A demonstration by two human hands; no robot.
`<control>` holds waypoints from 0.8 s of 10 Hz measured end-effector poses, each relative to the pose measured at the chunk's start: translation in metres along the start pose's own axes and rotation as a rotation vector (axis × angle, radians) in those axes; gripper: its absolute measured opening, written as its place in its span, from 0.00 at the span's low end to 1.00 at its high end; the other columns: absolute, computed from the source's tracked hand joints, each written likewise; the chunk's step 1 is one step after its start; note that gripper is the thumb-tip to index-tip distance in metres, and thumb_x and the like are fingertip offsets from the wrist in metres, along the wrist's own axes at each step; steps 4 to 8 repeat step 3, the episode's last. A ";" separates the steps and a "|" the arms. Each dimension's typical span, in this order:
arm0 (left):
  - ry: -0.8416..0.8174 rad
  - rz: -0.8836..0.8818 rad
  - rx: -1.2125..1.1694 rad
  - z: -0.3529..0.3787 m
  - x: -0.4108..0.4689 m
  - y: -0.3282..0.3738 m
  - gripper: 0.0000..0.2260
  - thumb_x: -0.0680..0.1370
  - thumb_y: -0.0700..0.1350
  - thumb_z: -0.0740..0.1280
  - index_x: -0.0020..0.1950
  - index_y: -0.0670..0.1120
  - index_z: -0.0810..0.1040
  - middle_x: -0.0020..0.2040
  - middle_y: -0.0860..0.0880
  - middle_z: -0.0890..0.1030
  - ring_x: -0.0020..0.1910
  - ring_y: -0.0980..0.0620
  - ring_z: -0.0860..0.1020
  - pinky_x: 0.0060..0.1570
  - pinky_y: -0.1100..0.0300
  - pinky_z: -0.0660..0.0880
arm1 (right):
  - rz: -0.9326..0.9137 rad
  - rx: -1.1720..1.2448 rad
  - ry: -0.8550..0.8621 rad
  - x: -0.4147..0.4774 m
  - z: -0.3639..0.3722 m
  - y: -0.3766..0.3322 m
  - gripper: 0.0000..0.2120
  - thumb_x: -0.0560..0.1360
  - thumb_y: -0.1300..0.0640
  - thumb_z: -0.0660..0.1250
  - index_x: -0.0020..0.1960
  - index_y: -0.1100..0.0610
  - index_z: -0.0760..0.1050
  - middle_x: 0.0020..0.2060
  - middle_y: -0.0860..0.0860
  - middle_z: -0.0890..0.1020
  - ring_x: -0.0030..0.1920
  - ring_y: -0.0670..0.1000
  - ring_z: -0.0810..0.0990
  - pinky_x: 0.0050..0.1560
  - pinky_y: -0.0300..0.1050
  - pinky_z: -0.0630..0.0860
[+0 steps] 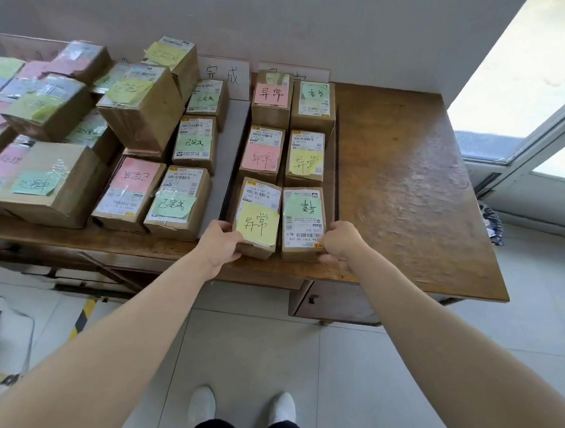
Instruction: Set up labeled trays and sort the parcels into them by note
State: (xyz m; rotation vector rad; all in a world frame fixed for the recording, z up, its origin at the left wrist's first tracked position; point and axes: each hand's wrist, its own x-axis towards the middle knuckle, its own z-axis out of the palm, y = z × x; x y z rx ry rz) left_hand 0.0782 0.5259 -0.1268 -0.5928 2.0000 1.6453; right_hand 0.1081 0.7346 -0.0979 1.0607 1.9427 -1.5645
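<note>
On front parcels (279,222): hands (gripping).

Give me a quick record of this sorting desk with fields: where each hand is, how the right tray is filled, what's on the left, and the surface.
left hand: gripping the near left corner of the yellow-note parcel
right hand: on the near right corner of the green-note parcel
right tray: six parcels, two columns of three, notes pink, yellow and green
left side: loose pile of parcels, some stacked and tilted
surface: wooden desk, right part bare
</note>
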 end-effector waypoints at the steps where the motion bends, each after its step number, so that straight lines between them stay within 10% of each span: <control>1: 0.035 0.011 0.007 0.003 0.001 -0.001 0.18 0.78 0.34 0.62 0.67 0.41 0.63 0.66 0.40 0.73 0.63 0.47 0.71 0.58 0.55 0.74 | -0.033 -0.019 0.000 -0.003 -0.001 -0.002 0.26 0.80 0.67 0.56 0.76 0.55 0.56 0.68 0.56 0.71 0.56 0.56 0.78 0.57 0.54 0.78; 8: 0.139 0.104 0.202 -0.006 -0.006 0.009 0.18 0.78 0.37 0.63 0.68 0.42 0.65 0.65 0.43 0.72 0.58 0.47 0.72 0.59 0.53 0.74 | -0.197 -0.284 0.164 -0.015 -0.003 -0.010 0.23 0.77 0.66 0.59 0.71 0.62 0.63 0.57 0.58 0.76 0.49 0.57 0.80 0.49 0.53 0.81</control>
